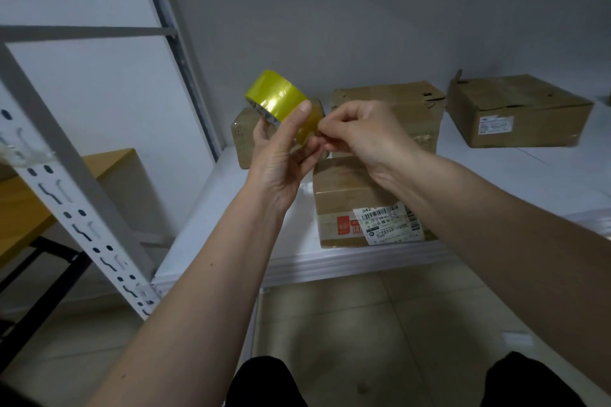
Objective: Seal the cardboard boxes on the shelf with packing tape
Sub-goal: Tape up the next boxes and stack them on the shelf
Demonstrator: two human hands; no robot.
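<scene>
Left hand grips yellow tape roll, roll at its 12 o'clock. Right hand pinches tape end at roll's 5 o'clock.

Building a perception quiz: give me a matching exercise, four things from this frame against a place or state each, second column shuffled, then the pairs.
Things:
1. tape roll
2. right hand
3. labelled box
4. far-right box

Places/states:
A. at the shelf's front edge
B. held in the left hand
C. back right on the shelf
D. pinching the tape's loose end

Pairs: 1-B, 2-D, 3-A, 4-C
</scene>
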